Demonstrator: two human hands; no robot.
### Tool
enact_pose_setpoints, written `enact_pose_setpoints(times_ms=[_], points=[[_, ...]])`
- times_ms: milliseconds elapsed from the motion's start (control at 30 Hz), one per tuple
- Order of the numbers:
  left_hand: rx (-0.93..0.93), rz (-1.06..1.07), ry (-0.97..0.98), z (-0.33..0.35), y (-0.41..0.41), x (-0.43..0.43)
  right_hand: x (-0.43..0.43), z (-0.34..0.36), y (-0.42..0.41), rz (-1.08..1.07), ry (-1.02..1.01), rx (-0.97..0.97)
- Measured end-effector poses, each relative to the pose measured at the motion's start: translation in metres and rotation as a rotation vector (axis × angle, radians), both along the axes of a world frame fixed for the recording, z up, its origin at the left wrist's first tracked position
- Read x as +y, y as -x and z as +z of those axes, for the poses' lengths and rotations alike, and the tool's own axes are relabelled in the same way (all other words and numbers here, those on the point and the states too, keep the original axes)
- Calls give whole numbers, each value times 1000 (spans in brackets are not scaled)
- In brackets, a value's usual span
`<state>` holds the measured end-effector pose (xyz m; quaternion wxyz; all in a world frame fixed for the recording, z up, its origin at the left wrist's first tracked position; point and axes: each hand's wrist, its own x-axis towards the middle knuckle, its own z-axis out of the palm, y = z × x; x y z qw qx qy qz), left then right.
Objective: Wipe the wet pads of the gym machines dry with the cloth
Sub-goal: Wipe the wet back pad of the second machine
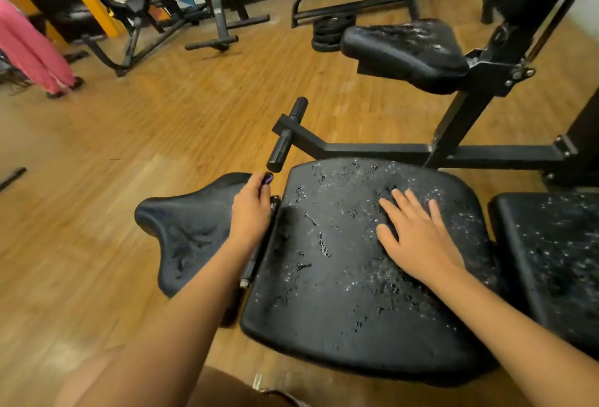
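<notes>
While resting right hand (421,238) flat on wet pad (324,293) (droplets everywhere), gripping small purple item (267,178) in left hand (251,208) at pad's left edge.

Left forearm (194,293): bare, comes in from the near left and angles far and right, wrist straight. Your left hand (251,208): back up, knuckles high, fingers (259,184) curled down and under, pinching a small dark item (267,178) with a purple glint at the tips; what it is cannot be told.

Right forearm (502,309): bare, comes in from the near right and angles far and left. Your right hand (418,234): palm down, laid flat on the wet pad (324,309), fingers straight and a little spread, pointing far and left, thumb out to the left. The two hands are well apart.
</notes>
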<state>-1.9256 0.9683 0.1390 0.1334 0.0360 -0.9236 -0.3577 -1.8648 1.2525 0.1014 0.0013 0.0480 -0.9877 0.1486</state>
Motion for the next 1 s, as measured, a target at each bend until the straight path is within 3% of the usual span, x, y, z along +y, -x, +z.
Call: enact_pose_setpoints(times_ms=[333, 433, 700, 1000], points=[[-166, -90, 94, -18, 90, 30, 1, 2, 3, 11, -15, 1], [-147, -85, 74, -26, 91, 30, 1, 1, 5, 3, -17, 16], [-162, -153, 238, -32, 47, 23, 0, 1, 3, 15, -28, 7], [-169, -101, 209, -39, 54, 20, 0, -2, 4, 9, -14, 19]])
